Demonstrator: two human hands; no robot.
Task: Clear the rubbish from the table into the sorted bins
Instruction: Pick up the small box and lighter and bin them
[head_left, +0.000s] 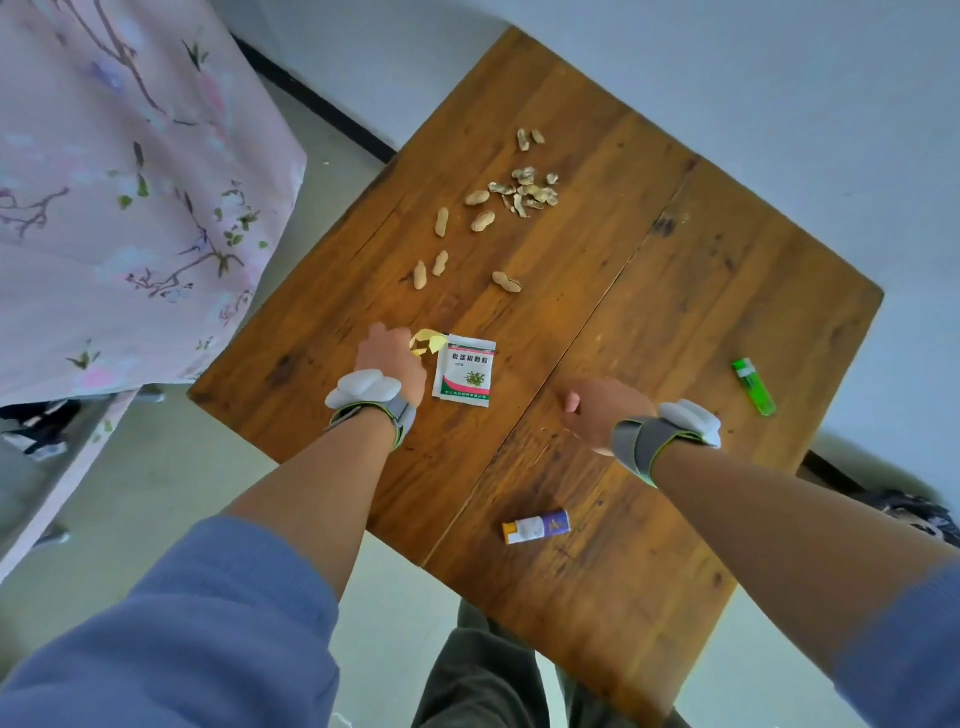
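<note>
Two hands work over a wooden table (675, 312). The left hand (389, 364) has its fingers curled down on a crumpled yellow wrapper (428, 344), which shows just past its knuckles; the fingertips themselves are hidden. The wrapper touches the top left corner of a white-and-green sachet (465, 375), lying flat at 8 o'clock from the table's middle. The right hand (605, 410) is curled into a loose fist at 5 o'clock, and whether it holds anything cannot be told. Each wrist wears a grey band (641, 441) with a white pod. Whole peanuts (441, 262) are scattered at 11 o'clock and broken peanut shells (524, 193) are heaped at 12. A green lighter (754, 387) lies at 3 o'clock and a purple-and-white lighter (536, 527) at 6.
</note>
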